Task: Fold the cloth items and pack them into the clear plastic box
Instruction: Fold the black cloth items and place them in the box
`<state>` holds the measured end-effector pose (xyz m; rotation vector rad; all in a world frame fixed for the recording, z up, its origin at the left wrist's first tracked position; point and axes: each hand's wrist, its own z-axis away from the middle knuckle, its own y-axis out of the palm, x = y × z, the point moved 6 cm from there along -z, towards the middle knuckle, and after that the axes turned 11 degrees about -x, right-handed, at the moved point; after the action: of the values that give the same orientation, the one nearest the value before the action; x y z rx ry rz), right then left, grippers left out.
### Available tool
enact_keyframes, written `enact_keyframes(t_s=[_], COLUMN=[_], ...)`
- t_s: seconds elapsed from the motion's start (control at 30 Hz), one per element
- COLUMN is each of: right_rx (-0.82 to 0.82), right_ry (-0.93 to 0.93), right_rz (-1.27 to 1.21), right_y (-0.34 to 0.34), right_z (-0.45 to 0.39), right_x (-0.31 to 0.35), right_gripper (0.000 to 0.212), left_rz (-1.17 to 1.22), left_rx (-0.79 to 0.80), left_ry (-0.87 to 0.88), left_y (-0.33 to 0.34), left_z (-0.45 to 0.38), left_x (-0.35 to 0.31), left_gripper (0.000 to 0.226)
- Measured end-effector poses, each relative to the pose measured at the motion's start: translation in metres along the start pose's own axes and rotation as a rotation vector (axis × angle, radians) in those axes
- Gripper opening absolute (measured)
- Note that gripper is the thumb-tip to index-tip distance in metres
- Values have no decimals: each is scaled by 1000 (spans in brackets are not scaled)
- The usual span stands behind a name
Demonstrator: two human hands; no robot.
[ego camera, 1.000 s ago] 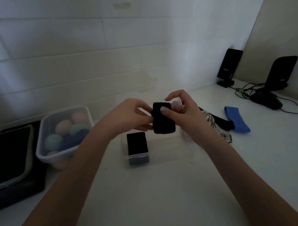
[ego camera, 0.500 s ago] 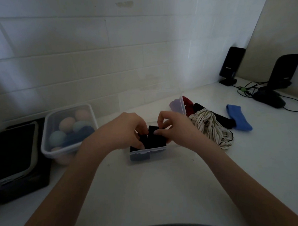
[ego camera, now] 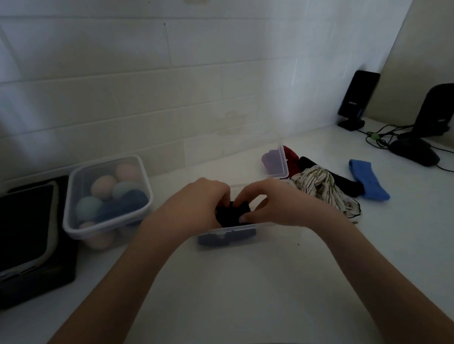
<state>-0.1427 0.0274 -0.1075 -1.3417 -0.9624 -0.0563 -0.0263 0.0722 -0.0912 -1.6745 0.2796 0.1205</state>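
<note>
A folded black cloth (ego camera: 231, 216) sits inside the clear plastic box (ego camera: 272, 231) at the centre of the white table. My left hand (ego camera: 196, 203) and my right hand (ego camera: 270, 205) both press on it from either side, fingers curled over its top. Another dark folded item (ego camera: 225, 236) shows through the box's front wall. To the right lie loose cloths: a striped one (ego camera: 325, 187), a black one (ego camera: 347, 183), a blue band (ego camera: 368, 178) and a red one (ego camera: 291, 157).
A second clear box (ego camera: 74, 222) of pastel balls stands at the left, beside a black case (ego camera: 23, 243). A clear lid (ego camera: 281, 160) leans behind the box. Speakers (ego camera: 356, 98) and cables (ego camera: 383, 136) fill the back right corner.
Both hands have gone down from chest height into the clear box, carrying the folded black cloth with them and pushing it in beside the dark item there.
</note>
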Motion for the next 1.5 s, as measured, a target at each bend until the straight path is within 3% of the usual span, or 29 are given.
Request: enact_keyframes(t_s=[0.1, 0.2, 0.37, 0.6, 0.77, 0.97, 1.1, 1.17, 1.4, 1.5], right_rx=[2, -13, 23, 151, 331, 169, 177, 178, 58, -8], right_ry=[13, -35, -255, -181, -191, -177, -160, -163, -118, -96], right_rz=[75, 318, 558, 395, 387, 434, 463, 424, 81, -14], right_y=[1, 0, 8, 14, 20, 19, 20, 20, 2, -6], right_z=[-1, -3, -6, -11, -9, -13, -14, -14, -12, -9], right_x=[1, 8, 31, 20, 18, 23, 21, 19, 6, 1], right_gripper=[31, 30, 26, 27, 26, 27, 30, 30, 27, 25], left_rz=[-108, -215, -220, -20, -132, -256, -288, -267, 49, 203], left_rx=[12, 12, 28, 50, 33, -15, -46, -49, 44, -84], left_ry=[-16, -27, -5, 17, 35, 10, 37, 56, -10, -35], left_y=[5, 12, 12, 3, 3, 4, 4, 4, -6, -21], left_z=[-3, -5, -6, -1, -3, -6, -9, -9, -1, 1], left_x=[-1, -2, -3, -3, -15, -21, -22, -23, -1, 2], left_gripper=[22, 13, 21, 15, 21, 12, 20, 11, 20, 18])
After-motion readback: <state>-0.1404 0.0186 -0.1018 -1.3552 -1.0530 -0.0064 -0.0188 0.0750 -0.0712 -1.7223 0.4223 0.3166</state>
